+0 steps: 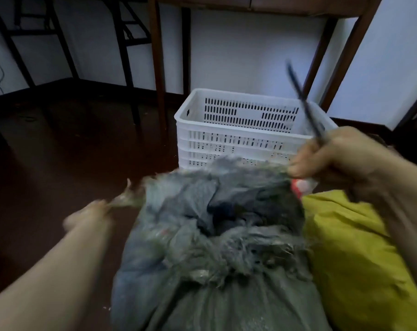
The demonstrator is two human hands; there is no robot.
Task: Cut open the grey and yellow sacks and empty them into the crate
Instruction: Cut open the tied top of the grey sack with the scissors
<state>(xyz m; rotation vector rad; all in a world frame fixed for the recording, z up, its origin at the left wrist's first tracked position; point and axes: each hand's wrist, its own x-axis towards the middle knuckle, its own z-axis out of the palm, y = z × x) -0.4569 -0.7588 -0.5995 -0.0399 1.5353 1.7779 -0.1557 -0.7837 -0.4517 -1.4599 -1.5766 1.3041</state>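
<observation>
Now: grey sack (202, 295) cut open.
Left fingers (100, 207): pinch its frayed rim.
Right fingers (298, 168): grip thin dark tool (303, 99), rim.
Next: likely tip into crate (226, 130).

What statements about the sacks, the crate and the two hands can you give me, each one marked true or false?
1. The grey sack is open at the top. True.
2. The yellow sack lies to the left of the grey sack. False: it lies to its right.
3. The right hand holds a thin dark tool. True.
4. The crate is black. False: it is white.
5. The left hand rests on the crate. False: it grips a frayed edge of the grey sack, apart from the crate.
</observation>
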